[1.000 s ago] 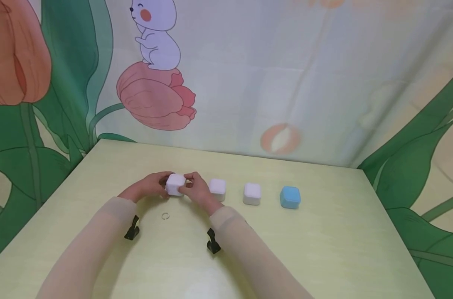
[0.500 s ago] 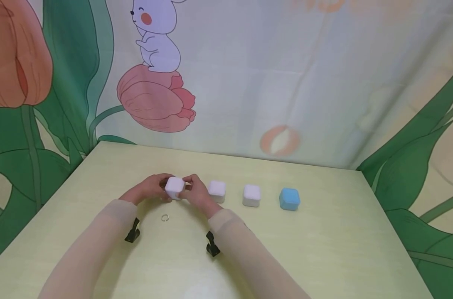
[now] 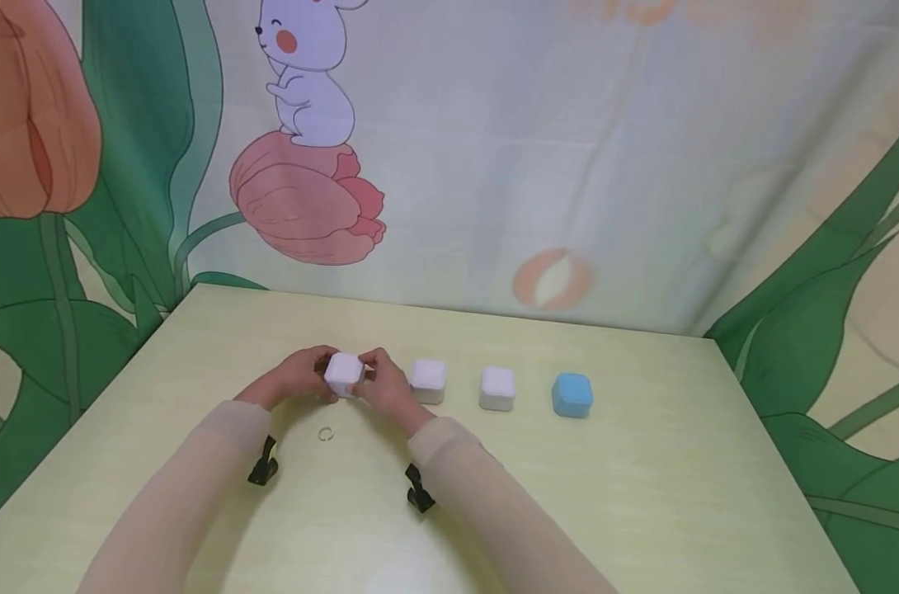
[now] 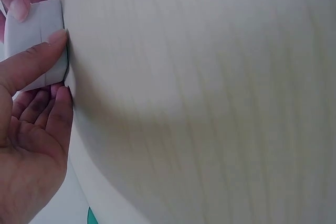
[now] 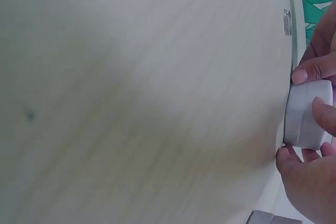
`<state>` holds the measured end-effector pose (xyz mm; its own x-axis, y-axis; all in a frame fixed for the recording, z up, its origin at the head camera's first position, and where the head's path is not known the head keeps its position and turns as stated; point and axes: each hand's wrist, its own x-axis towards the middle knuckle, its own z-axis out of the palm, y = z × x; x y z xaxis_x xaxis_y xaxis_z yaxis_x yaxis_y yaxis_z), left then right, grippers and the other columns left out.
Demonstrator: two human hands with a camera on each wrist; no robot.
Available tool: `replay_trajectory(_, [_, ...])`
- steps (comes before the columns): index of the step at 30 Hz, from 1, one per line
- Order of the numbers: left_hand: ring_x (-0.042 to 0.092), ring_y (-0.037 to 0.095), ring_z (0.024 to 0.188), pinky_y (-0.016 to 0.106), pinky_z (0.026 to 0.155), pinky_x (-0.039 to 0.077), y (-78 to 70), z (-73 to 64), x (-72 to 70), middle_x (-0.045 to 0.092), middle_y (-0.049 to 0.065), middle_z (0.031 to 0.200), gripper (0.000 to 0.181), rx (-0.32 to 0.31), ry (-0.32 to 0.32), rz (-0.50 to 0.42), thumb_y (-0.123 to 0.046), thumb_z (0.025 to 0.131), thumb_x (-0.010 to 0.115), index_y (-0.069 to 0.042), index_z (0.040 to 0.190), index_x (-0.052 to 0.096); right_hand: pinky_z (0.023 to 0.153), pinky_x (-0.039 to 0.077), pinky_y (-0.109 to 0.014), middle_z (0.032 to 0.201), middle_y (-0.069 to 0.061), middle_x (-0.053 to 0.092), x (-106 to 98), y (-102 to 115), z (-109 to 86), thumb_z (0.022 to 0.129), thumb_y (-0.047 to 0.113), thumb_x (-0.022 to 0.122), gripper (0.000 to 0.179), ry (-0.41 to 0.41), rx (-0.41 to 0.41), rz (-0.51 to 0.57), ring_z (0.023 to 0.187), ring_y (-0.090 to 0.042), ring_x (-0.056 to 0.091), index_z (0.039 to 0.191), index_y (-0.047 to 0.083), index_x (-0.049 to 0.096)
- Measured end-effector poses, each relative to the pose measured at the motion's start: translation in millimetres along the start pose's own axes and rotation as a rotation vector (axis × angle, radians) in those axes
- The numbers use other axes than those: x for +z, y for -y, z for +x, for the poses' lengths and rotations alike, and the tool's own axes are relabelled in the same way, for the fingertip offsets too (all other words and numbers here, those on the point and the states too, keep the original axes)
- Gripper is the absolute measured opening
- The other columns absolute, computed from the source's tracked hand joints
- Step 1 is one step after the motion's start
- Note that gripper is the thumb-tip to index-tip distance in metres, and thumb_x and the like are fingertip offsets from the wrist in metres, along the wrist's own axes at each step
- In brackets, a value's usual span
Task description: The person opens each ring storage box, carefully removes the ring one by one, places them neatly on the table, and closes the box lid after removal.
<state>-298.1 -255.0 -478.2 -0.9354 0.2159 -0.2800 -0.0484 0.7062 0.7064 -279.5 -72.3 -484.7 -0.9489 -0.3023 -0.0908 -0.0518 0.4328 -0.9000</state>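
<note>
Both hands hold one small white ring box (image 3: 343,376) at the left of the table, its lid seam visible in the left wrist view. My left hand (image 3: 299,374) grips its left side, with the thumb across the front near the table. From the right, my right hand (image 3: 387,386) pinches it, thumb higher on the front face. The box appears closed, its base right at the tabletop in the wrist views. A silver ring (image 3: 326,434) lies on the table nearer to me. The far side of the box is hidden.
Two more white boxes, one (image 3: 428,382) just right of my right hand and another (image 3: 497,388) farther along, stand in a row with a blue box (image 3: 572,394). Behind the pale table (image 3: 642,495) hangs a printed curtain (image 3: 457,165).
The head view has shifted slightly. Both hands keep their hold on the white ring box, which sits marginally nearer to me than a second ago.
</note>
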Motion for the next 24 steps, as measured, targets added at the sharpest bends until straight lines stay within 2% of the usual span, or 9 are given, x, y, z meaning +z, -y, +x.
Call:
replay_trajectory(3, [0.044, 0.046, 0.14, 0.063, 0.123, 0.031, 1.9, -1.4, 0.8, 0.045, 0.031, 0.154, 0.071, 0.005, -0.007, 0.0, -0.003, 0.086, 0.078, 0.006, 0.146, 0.043, 0.112, 0.051, -0.041, 0.154, -0.016, 0.054, 2.3, -2.0, 1.3, 0.094, 0.008, 0.072, 0.043, -0.005, 0.001, -0.041, 0.137, -0.033, 0.059, 0.132, 0.007, 0.053])
replay_trajectory(10, [0.042, 0.047, 0.141, 0.064, 0.123, 0.031, 4.1, -2.9, 1.3, 0.042, 0.031, 0.156, 0.072, -0.01, -0.008, -0.008, -0.005, 0.085, 0.078, 0.006, 0.147, 0.042, 0.113, 0.051, -0.041, 0.152, -0.015, 0.056, 2.4, -2.5, -0.1, 0.093, 0.009, 0.074, 0.044, -0.01, -0.001, -0.048, 0.135, -0.033, 0.06, 0.132, 0.008, 0.055])
replay_trajectory(24, [0.035, 0.048, 0.148, 0.064, 0.125, 0.026, -2.1, -4.6, -2.6, 0.036, 0.03, 0.161, 0.077, -0.009, 0.025, -0.024, -0.006, 0.087, 0.078, 0.004, 0.152, 0.038, 0.116, 0.048, -0.039, 0.149, -0.017, 0.057, -3.4, 1.2, -2.7, 0.092, 0.01, 0.075, 0.057, -0.005, 0.008, -0.002, 0.137, -0.033, 0.058, 0.143, 0.005, 0.051])
